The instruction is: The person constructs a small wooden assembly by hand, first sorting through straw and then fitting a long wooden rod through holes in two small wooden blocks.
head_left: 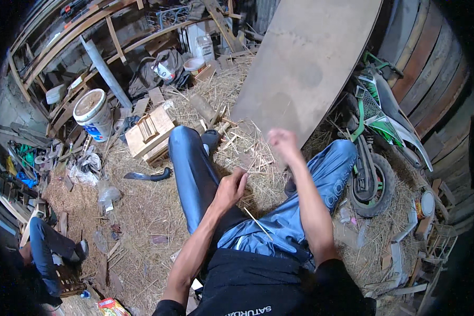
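In the head view we see the person's two hands well apart over the gap between the bent knees. The left hand (230, 190) hangs by the inner side of the left leg (187, 168), fingers curled; the right hand (283, 145), blurred, is raised farther forward, its fingers bent too. We cannot tell whether either grips anything. Thin sticks (259, 159) lie in a loose heap on the straw-strewn floor (142, 216), between the legs and near both hands, and one pale stick (258, 225) lies across the lap. Left of the left knee we find a wooden block (152, 131), a blade (135, 176) and a bucket (92, 113). A big board (310, 63) leans ahead, a bike (374, 184) stands on the right, and another person's leg (45, 245) shows at lower left.
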A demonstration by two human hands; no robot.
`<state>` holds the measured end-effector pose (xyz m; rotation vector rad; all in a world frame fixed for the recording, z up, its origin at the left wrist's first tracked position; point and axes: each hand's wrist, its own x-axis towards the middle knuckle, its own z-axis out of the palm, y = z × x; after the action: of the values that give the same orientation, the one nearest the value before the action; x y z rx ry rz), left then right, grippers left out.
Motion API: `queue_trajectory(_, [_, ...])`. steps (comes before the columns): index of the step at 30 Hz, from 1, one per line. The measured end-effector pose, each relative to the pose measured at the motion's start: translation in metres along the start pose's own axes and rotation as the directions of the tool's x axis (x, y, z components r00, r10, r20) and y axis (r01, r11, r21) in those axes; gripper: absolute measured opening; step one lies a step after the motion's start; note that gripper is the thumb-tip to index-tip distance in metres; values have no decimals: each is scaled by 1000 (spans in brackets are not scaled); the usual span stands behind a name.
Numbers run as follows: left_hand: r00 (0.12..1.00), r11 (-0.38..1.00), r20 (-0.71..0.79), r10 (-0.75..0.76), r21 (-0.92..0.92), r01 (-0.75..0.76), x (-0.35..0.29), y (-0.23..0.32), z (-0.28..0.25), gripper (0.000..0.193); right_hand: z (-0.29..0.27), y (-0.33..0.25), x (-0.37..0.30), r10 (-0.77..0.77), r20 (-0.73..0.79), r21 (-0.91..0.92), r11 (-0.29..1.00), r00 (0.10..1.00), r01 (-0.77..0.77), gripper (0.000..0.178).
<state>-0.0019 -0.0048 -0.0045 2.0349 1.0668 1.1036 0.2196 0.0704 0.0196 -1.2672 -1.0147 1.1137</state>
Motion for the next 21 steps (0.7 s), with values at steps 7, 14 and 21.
queue_trajectory(7, [996,996,-18,-83,-29,83,3,6,-1,16,-24,-1,7,-41,-147,-217,976,988,8,25])
queue_trajectory(14, [993,995,-61,-103,-15,102,4,6,0,14,5,-27,-37,45,280,90,993,959,-73,31])
queue_trajectory(21, [996,997,-56,-74,8,74,5,5,1,12,31,-7,-52,174,644,-209,977,745,-47,26])
